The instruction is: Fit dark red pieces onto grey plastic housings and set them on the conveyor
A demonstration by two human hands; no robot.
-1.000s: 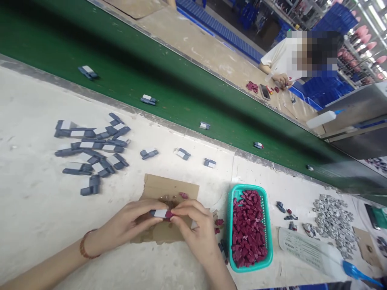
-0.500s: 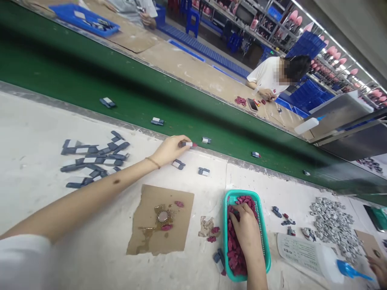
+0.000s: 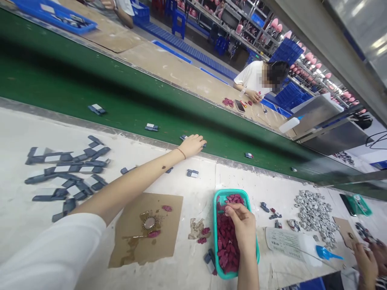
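Stretched over the green conveyor belt, my left hand has its fingers closed down on a blue-grey plastic part, mostly hidden under the fingertips. Just left of the wrist, another blue-grey part lies on the belt. My right hand is above a teal basket full of dark red plastic pieces. Its thumb and forefinger pinch what looks like one dark red piece, largely covered by the fingers.
Blue-grey parts are piled at left. A cardboard sheet carries wet glue and red pieces. A glue bottle lies right of the basket, near heaped silvery pieces. A co-worker's hands are at lower right; another person sits across the belt.
My left hand has moved right and farther onto the belt; the red-tipped part it held no longer shows in it. My right hand has risen from among the red pieces. The view has shifted.
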